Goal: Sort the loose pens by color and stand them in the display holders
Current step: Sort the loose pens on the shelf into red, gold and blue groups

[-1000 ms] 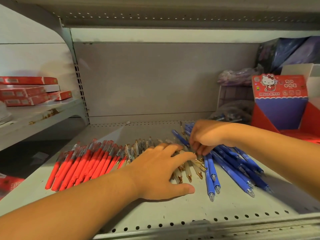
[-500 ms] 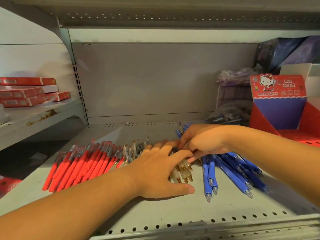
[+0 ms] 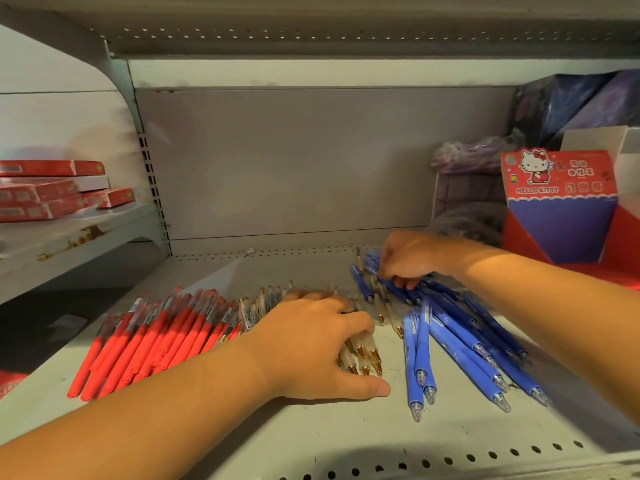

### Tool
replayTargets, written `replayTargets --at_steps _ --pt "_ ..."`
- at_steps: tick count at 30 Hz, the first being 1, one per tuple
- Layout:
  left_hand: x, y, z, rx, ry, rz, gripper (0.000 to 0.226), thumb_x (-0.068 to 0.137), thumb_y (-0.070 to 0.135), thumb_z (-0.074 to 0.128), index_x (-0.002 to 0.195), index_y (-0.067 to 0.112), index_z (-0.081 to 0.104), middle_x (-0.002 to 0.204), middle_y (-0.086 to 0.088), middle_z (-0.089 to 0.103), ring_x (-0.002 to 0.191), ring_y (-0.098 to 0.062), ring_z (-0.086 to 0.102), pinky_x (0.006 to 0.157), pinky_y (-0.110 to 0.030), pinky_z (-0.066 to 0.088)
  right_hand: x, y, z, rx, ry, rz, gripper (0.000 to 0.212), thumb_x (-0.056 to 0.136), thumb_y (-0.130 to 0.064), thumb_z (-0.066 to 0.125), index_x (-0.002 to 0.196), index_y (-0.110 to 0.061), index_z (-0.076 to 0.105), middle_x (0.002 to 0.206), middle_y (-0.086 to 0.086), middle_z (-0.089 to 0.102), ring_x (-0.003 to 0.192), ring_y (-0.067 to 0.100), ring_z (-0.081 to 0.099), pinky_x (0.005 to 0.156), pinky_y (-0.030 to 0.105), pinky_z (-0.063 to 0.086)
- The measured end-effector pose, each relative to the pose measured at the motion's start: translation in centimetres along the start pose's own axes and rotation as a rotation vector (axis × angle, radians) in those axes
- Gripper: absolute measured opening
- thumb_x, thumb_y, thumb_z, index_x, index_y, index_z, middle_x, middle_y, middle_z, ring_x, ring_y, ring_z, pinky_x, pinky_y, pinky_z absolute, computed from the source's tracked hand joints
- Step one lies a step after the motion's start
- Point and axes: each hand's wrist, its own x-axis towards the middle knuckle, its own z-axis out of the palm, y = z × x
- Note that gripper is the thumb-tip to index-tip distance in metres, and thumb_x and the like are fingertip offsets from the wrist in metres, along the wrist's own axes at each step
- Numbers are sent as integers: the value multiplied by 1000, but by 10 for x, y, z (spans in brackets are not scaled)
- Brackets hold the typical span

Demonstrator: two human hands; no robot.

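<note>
Grip of the left hand [image 3: 311, 344] curls over the clear pens [image 3: 363, 355], thumb flat on the shelf [image 3: 311, 427]. The right hand [image 3: 412, 259] has drawn back from it, fingertips curled into the blue pens [image 3: 457, 344]; pinching or not, can't tell. The red pens [image 3: 149, 341] lie in a row at left.

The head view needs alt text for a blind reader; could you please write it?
A person's left hand cups a bunch of clear gold-tipped pens on a grey shelf while the right hand reaches into blue pens. Red pens lie at left; a Hello Kitty display box stands at right.
</note>
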Motion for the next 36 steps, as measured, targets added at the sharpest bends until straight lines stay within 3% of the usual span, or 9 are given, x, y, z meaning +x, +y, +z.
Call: replayTargets --at_steps 6,8,12,14,16,23,29,32,36 --pt "-1 -4 4 -35 33 9 70 75 89 37 124 40 45 143 10 42 131 -14 36 115 -44 20 4 -12 15 -229 -31 -14 21 80 -23 72 68 -8 64 52 2 63 39 12 57 44 20 50" --pt "-1 -4 2 -81 12 53 64 80 84 40 123 38 47 135 16 50 123 -11 45 112 -39 31 0 -18 17 -248 -105 6 20 78 -26 75 69 -10 65 48 -1 63 39 12 59 45 20 50" --pt "1 -4 2 -117 -33 101 67 85 79 40 142 46 34 145 17 46 131 -9 41 106 -34 35 -6 -25 21 -274 -170 67 21 83 -30 70 82 -10 66 57 0 70 46 12 64 45 20 50" --pt "1 -4 2 -107 -43 110 65 86 78 40 143 47 34 149 14 42 135 -10 38 109 -37 33 -7 -27 26 -248 -188 114 25 83 -31 68 92 -8 65 72 4 75 54 14 68 46 19 48" --pt "0 -3 2 -96 -43 100 62 86 77 41 139 47 39 148 12 42 135 -11 37 109 -37 32 -7 -29 30 -221 -181 124 24 82 -29 67 91 -7 63 71 6 75 50 14 66 42 18 45" --pt "-2 0 0 -43 17 59 59 83 80 41 127 42 47 128 9 52 113 -14 51 94 -34 44 -11 -24 27 -85 -115 101 17 84 -24 65 78 -8 63 48 0 64 35 11 53 39 17 43" --pt "-2 -5 0 -109 -17 56 74 76 86 43 135 42 38 125 11 51 104 -10 50 84 -27 40 -41 -25 9 187 -170 -37 14 88 -16 67 88 -2 69 58 2 66 43 10 54 43 17 45" --pt "-4 -4 0 -103 13 50 74 73 87 46 125 35 38 106 11 53 89 -11 53 72 -25 42 -56 -33 21 261 -315 -45 12 88 -11 68 97 -2 67 70 5 69 47 9 59 43 15 47" --pt "-6 -3 -1 -197 65 -10 77 64 88 57 114 35 30 98 14 44 77 -3 49 59 -19 34 -58 -36 23 400 -292 -40 12 93 -10 63 96 1 65 66 7 72 58 14 70 53 19 56"
